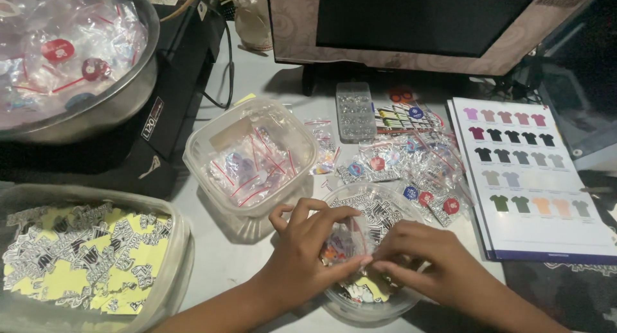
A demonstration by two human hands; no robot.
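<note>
dark monitor (pixel 411 15) behind clear packets (pixel 411 169)

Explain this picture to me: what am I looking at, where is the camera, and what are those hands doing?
There is no machine here, only a person's two bare hands. The single picture comes from a camera worn on the person's head, looking down at a desk.

The left hand and right hand meet over a round clear tub of printed stickers. Together they pinch a small clear zip bag with something colourful inside; each grip is closed on it.

Around them: a square clear tub of small zip bags, a larger tub at left full of black, white and yellow stickers, and a metal bowl of bagged round badges. More bagged badges lie loose near a colour chart of shirts. A monitor stands at the back.
</note>
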